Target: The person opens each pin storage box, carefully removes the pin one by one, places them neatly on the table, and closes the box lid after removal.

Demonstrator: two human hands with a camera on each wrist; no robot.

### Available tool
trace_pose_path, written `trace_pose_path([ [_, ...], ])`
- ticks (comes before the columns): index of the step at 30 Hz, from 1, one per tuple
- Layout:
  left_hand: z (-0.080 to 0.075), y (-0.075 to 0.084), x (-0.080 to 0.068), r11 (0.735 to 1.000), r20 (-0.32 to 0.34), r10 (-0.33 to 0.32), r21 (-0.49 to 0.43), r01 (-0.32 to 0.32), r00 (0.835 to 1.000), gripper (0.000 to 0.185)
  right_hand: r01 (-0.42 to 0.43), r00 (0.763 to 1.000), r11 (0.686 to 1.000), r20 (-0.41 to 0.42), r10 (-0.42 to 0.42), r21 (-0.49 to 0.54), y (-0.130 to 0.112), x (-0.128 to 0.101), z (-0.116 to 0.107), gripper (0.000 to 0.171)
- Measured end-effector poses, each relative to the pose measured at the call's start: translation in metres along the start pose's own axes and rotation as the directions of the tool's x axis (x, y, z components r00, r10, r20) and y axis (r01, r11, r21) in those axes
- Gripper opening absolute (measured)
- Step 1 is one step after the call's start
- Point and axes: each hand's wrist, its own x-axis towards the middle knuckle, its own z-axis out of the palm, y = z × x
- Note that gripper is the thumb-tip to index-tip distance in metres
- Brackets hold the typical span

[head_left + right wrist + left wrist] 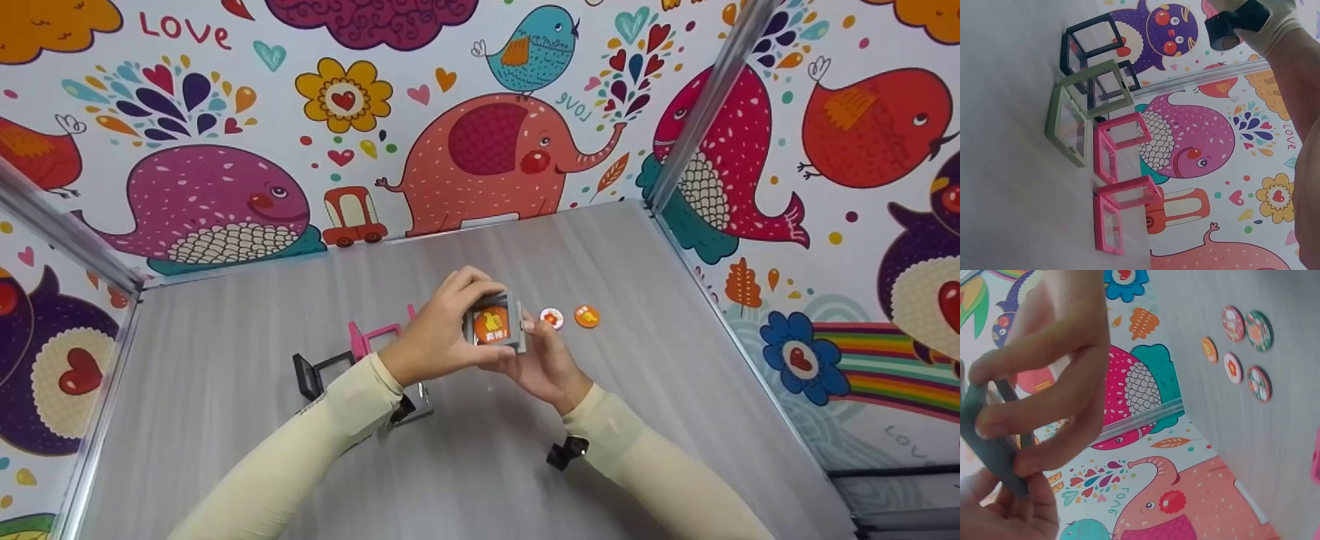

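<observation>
Both hands hold a grey display frame [514, 343] above the middle of the table. An orange round badge [492, 325] with a yellow thumbs-up shows inside its border; whether it is fixed there I cannot tell. My left hand [442, 326] grips the frame from the left, fingers over the top edge and thumb along the bottom. At the right edge and underside, my right hand [551, 367] pinches it with the thumb in front. In the left wrist view the frame [996, 453] is seen edge-on between the fingers. The right wrist view does not show the held frame.
Several round badges [1233, 367] lie on the table right of the hands. To the left stand open hinged frames: a black one [1092, 36], a grey-green one [1067, 126] and two pink ones, one nearer [1100, 225]. Printed wall panels [360, 165] enclose the table.
</observation>
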Motion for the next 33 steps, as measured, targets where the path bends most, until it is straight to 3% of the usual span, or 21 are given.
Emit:
trace_pose_path([
  [6, -0.009, 0.002, -0.008, 0.994, -0.041, -0.078, -0.074, 0.075, 0.996, 0.069, -0.02, 0.999, 0.999, -0.038, 0.022, 0.039, -0.007, -0.005, -0.004, 0.047],
  [12, -0.017, 0.002, -0.015, 0.96, -0.067, -0.16, -0.243, 0.139, 0.985, 0.073, 0.002, 0.997, 0.999, -0.074, 0.001, 0.046, -0.015, -0.006, -0.008, 0.048],
  [16, -0.019, 0.0, -0.019, 0.939, -0.079, -0.186, -0.309, 0.153, 0.979, 0.073, 0.017, 0.993, 0.992, -0.117, -0.032, -0.129, -0.021, -0.007, -0.009, 0.046],
  [18, -0.02, -0.002, -0.022, 0.932, -0.085, -0.2, -0.323, 0.163, 0.976, 0.073, 0.047, 0.992, 0.952, -0.097, -0.08, -0.303, -0.027, -0.006, -0.01, 0.046],
  [19, -0.02, -0.002, -0.023, 0.93, -0.086, -0.209, -0.326, 0.17, 0.974, 0.073, 0.068, 0.992, 0.904, -0.071, -0.108, -0.421, -0.031, -0.006, -0.01, 0.045],
  [20, -0.021, -0.003, -0.024, 0.929, -0.087, -0.217, -0.324, 0.178, 0.972, 0.072, 0.092, 0.99, 0.836, -0.039, -0.135, -0.542, -0.035, -0.004, -0.009, 0.045],
  [21, -0.021, -0.003, -0.025, 0.929, -0.087, -0.227, -0.319, 0.189, 0.97, 0.072, 0.115, 0.988, 0.745, -0.002, -0.154, -0.657, -0.04, -0.003, -0.008, 0.045],
  [22, -0.021, -0.003, -0.026, 0.929, -0.086, -0.235, -0.314, 0.197, 0.968, 0.072, 0.135, 0.986, 0.638, 0.037, -0.165, -0.758, -0.045, -0.001, -0.006, 0.046],
  [25, -0.019, -0.003, -0.03, 0.926, -0.086, -0.258, -0.305, 0.221, 0.962, 0.073, 0.173, 0.981, 0.264, 0.143, -0.129, -0.949, -0.061, 0.006, 0.002, 0.053],
  [27, -0.017, -0.004, -0.032, 0.927, -0.084, -0.26, -0.3, 0.225, 0.962, 0.074, 0.193, 0.98, 0.074, 0.188, -0.067, -0.978, -0.068, 0.01, 0.007, 0.057],
  [29, -0.013, -0.004, -0.035, 0.926, -0.079, -0.26, -0.302, 0.226, 0.962, 0.074, 0.223, 0.975, -0.06, 0.224, -0.01, -0.973, -0.074, 0.014, 0.012, 0.059],
  [31, -0.011, -0.004, -0.038, 0.926, -0.073, -0.26, -0.302, 0.227, 0.963, 0.076, 0.251, 0.968, -0.144, 0.248, 0.034, -0.957, -0.077, 0.017, 0.016, 0.059],
  [33, -0.008, -0.005, -0.041, 0.92, -0.07, -0.274, -0.309, 0.241, 0.959, 0.077, 0.278, 0.96, -0.201, 0.271, 0.063, -0.939, -0.078, 0.018, 0.019, 0.058],
])
